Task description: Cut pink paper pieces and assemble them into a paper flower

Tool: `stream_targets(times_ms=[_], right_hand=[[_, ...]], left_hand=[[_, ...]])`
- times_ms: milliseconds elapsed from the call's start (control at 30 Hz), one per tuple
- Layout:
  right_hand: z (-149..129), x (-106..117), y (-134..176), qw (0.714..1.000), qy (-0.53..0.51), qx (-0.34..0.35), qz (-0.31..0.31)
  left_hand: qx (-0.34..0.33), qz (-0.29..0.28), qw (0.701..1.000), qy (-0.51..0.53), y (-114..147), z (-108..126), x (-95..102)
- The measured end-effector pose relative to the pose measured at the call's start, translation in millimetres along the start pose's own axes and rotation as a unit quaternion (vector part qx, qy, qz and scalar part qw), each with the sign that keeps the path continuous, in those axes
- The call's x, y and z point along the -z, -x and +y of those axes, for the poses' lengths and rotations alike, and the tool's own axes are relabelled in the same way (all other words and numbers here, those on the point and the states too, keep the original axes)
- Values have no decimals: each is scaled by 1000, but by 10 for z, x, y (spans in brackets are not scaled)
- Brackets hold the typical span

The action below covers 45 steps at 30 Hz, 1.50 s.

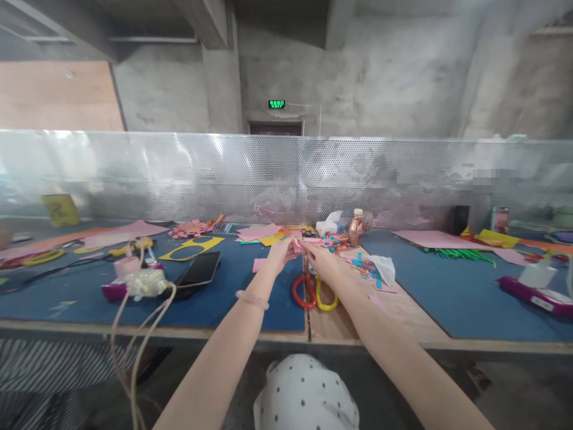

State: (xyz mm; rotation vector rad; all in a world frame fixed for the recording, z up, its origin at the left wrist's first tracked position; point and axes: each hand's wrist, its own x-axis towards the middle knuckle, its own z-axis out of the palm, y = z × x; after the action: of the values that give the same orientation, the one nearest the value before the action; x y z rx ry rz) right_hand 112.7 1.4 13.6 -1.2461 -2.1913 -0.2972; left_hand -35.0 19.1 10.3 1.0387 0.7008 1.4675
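Observation:
Both of my arms reach forward over the table. My left hand (283,251) pinches a small pink paper piece (308,242) from its left side. On the other side, the fingers of my right hand (319,255) are closed on the same pink paper. Below the hands lie scissors with one red loop and one yellow loop for handles (304,292); their blades are largely hidden by my right hand. Another small pink paper scrap (259,264) rests on the blue mat, left of my left wrist. Colourful paper pieces (335,241) lie just behind my right hand.
Left are a phone (202,268), a power strip (145,282) with cables, and a yellow sheet with round holes (192,248). Behind stand a tissue pack (329,225) and bottle (356,228). Scraps (367,272) lie right, green sticks (459,255) farther right. A perforated metal screen (224,173) closes the back.

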Motion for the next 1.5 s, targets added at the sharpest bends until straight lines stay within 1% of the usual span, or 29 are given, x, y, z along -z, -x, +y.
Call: stream_targets(times_ms=[100,233,367,467,533,600,700,767,867,1000,1200,1300,1400,1500], right_hand=[[0,-18,1,1000,0,14,7],[-12,-18,7,999,-7,15,30],[-42,54,24,999,-1,28,19],[-89,87,26,999,22,25,-7],[-135,67,2,1000,19,10,-6],[-181,24,-51,1000,-11,-16,3],[-214,-19,-173,996,-79,-52,-3],[-201,-7,-255,993,-110,-52,-10],[-148,45,-338,990,-130,-44,-22],[-97,72,-366,986,-156,-58,-20],[-122,32,-367,973,-221,-62,-15],[-139,37,-365,973,-221,-66,-7],[-131,29,-370,974,-222,-50,-6],[-82,-43,-386,975,-220,-33,-4]], left_hand=[[-16,-15,1000,1,16,11,-24],[-31,-47,998,-6,24,10,-23],[-34,-60,997,-29,12,-1,-11],[-46,-39,996,-58,-4,-14,-9],[-53,-19,995,-77,-15,-24,-8],[-59,0,994,-89,-24,-32,-8],[-71,19,993,-88,-30,-30,-12],[-75,28,993,-86,-24,-20,-19],[-75,45,991,-103,-8,-6,-28],[-91,46,987,-127,-17,-14,-20],[-76,67,988,-115,-61,-39,6],[-73,59,989,-115,-53,-35,5],[-60,42,990,-117,-33,-25,0],[-52,47,990,-122,-21,-18,-4]])
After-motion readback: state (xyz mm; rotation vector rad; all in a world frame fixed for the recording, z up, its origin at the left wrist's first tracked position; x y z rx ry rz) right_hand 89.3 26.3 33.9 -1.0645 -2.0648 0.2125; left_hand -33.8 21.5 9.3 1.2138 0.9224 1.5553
